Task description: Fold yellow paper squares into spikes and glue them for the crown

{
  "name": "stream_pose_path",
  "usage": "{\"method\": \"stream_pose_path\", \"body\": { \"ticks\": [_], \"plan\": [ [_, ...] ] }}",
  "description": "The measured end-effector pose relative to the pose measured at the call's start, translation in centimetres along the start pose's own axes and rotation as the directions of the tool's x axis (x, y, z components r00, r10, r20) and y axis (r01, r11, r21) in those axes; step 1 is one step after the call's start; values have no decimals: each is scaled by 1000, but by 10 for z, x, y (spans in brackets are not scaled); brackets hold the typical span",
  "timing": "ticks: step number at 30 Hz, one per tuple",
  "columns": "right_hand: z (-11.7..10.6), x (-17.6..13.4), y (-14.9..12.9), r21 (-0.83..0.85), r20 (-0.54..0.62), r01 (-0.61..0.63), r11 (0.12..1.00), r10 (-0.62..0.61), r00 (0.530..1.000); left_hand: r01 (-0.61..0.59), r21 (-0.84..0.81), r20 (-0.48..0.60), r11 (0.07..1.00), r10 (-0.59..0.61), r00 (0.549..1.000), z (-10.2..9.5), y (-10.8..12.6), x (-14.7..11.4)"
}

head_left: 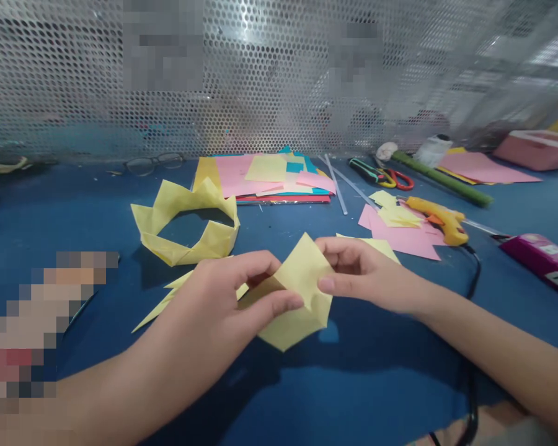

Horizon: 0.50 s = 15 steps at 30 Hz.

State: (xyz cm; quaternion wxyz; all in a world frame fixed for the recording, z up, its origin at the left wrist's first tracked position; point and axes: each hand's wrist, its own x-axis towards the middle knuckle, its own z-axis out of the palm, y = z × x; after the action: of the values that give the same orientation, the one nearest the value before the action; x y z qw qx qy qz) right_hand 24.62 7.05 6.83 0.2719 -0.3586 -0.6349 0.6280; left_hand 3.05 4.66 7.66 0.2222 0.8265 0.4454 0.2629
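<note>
A piece of folded yellow paper (302,272) is held up over the table between my two hands. My left hand (242,291) pinches its left side, with the thumb lying across the front face. On the right edge, my right hand (358,269) grips the paper between thumb and fingers. Behind my left hand stands a yellow paper crown (190,248), a ring with pointed tips. Pointed strips of yellow paper (155,310) lie partly hidden under my left hand. Another yellow sheet (376,246) rests behind my right hand.
A stack of coloured paper (232,176) lies by the perforated metal panel (270,74). To the right are scissors (400,179), a yellow glue gun (439,220) with a cable, paper scraps (413,238), a green stick (446,179), a purple power strip (544,260) and a pink box (537,148).
</note>
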Motion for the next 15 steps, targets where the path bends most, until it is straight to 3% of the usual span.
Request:
{"method": "stream_pose_path", "body": {
  "ticks": [5,8,11,15],
  "plan": [
    [11,-3,-13,-192,-25,-65,979,61,998,-28,19,2,999,28,1000,-7,10,-5],
    [21,-4,-13,-366,-108,-123,922,90,990,-60,78,-38,995,63,997,-2,11,-9],
    [27,-3,-6,-510,-221,-129,850,15,975,-122,178,-87,976,139,986,10,6,-16],
    [29,3,9,-600,-268,-108,793,-73,961,-201,324,-125,924,252,960,30,-5,-30]
  ]
}}
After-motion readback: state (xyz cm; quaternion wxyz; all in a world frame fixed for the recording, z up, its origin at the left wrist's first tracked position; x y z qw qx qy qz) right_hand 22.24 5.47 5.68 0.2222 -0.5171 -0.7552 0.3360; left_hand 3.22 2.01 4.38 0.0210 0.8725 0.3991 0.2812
